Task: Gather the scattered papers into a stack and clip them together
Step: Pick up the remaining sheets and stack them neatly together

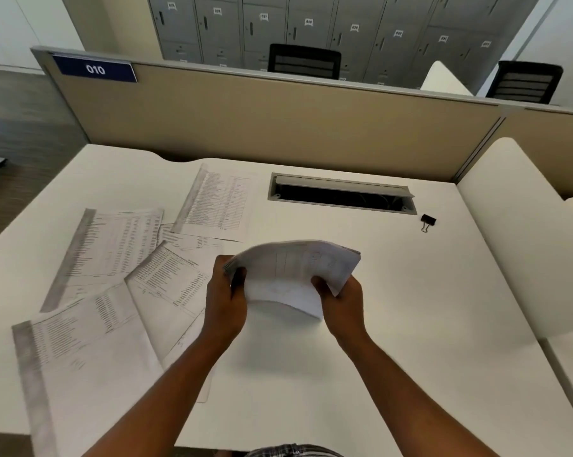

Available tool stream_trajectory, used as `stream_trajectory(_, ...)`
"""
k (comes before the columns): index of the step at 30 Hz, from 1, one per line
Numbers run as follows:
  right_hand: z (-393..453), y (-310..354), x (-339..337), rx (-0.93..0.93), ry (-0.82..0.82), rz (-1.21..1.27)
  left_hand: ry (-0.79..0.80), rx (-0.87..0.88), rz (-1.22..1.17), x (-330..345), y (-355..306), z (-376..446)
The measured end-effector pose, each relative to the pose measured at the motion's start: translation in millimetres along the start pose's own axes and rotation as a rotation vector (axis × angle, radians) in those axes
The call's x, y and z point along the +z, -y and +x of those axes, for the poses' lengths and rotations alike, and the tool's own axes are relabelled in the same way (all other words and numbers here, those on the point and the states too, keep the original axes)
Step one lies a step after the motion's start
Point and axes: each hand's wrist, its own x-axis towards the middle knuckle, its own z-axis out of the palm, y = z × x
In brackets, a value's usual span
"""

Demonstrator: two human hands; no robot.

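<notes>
White paper sheets are bending in a soft curve as two hands are holding a bunch of papers (295, 275) up over the middle of the smooth, pale desk (394, 324). The left hand (227, 300) is curling round the left end of the bunch, and the right hand (341, 301) is pinching the right end, thumb on top. Both arms are reaching forward from the near edge. More flat printed sheets (120, 275), covered in tiny rows of words, are lying spread out and overlapping toward the left edge. A small black binder clip (427, 222) with thin wire handles is sitting toward the far right corner, just beside a long metal cable slot (341, 194).
</notes>
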Motion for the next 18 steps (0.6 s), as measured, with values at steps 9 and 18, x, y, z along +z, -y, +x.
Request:
stream_trajectory(9, -3.2, 1.2, -4.2, -0.004, 0.052, 0.086, 0.016, -0.02, -0.039, 5.3, -13.5, -7.1)
stream_trajectory(18, 2.6, -5.5, -9.8, -0.03, 0.071, 0.072, -0.018, -0.046, -0.049, 7.4, -13.3, -8.2)
